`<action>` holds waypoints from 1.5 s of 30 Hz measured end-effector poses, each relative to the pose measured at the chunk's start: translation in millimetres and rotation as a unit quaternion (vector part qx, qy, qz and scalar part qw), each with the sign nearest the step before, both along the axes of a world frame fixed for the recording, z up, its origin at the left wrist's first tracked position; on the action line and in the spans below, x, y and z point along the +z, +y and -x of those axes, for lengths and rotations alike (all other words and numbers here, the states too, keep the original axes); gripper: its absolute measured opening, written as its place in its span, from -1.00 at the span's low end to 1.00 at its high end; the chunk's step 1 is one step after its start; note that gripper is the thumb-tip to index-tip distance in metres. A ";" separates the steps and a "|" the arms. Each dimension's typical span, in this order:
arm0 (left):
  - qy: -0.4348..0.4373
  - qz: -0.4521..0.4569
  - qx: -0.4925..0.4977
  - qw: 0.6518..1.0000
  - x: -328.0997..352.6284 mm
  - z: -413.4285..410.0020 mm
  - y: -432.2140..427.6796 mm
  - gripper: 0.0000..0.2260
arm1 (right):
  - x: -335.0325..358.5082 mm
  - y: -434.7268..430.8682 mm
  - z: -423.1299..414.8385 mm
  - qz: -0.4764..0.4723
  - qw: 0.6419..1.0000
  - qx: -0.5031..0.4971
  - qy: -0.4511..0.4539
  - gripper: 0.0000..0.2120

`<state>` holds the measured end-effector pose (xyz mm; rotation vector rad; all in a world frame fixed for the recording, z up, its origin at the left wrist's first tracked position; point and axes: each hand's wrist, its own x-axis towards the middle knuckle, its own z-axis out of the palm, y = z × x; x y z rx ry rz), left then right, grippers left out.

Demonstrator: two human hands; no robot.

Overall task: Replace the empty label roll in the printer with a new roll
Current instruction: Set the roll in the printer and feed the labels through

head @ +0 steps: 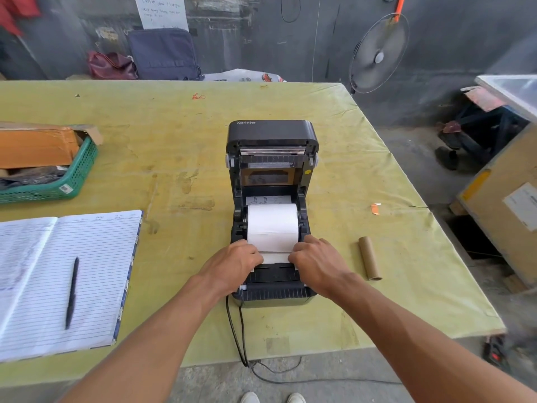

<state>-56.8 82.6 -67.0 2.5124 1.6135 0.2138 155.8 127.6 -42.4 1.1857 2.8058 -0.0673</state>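
Note:
A black label printer [271, 132] stands on the yellow-green table [174, 158] with its lid tilted open. Inside its bay sits a full white label roll [272, 225]. The roll's loose paper end [276, 257] lies over the front guide. My left hand [232, 266] pinches the paper's left edge and my right hand [316, 263] pinches its right edge, both at the front of the roll. To the right of the printer, an empty brown cardboard core [369, 258] lies on the table.
An open lined notebook [96, 271] with a black pen [71, 292] lies at the left. A green basket [78, 175] holding cardboard stands at the far left. The printer's cables [236, 333] hang off the near table edge. A fan [379, 53] stands behind the table.

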 end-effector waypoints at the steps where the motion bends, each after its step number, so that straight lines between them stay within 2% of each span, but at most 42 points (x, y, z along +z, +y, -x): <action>1: -0.003 0.005 0.000 1.000 -0.8 0.7 0.2 -0.70 | -0.1 -0.8 -0.1 0.005 1.000 0.000 -0.001 -0.80; 14: -0.025 -0.025 0.066 0.997 -3.0 -13.0 -12.4 -0.77 | -5.4 -8.2 -7.6 0.029 0.998 -0.018 0.053 -0.87; 18: -0.035 -0.036 0.070 0.996 -9.6 -18.6 -19.1 -0.78 | -8.8 -12.1 -2.8 0.026 0.997 -0.030 0.061 -0.81; 21: -0.040 -0.026 0.071 0.996 -9.3 -18.5 -18.8 -0.80 | -8.7 -9.1 1.2 0.026 0.998 -0.034 0.042 -0.80; 24: -0.026 -0.025 0.073 0.997 -8.4 -16.7 -17.0 -0.79 | -6.1 -5.3 3.4 0.018 0.999 -0.026 0.024 -0.86; 35: 0.058 -0.050 0.065 0.995 5.3 -30.4 -8.2 -0.82 | 0.5 -1.6 10.6 -0.028 0.998 0.016 -0.046 -0.88; 45: 0.030 -0.066 0.068 0.995 8.6 -32.1 -12.9 -0.81 | -10.2 -4.5 9.0 -0.041 0.998 0.024 -0.036 -0.94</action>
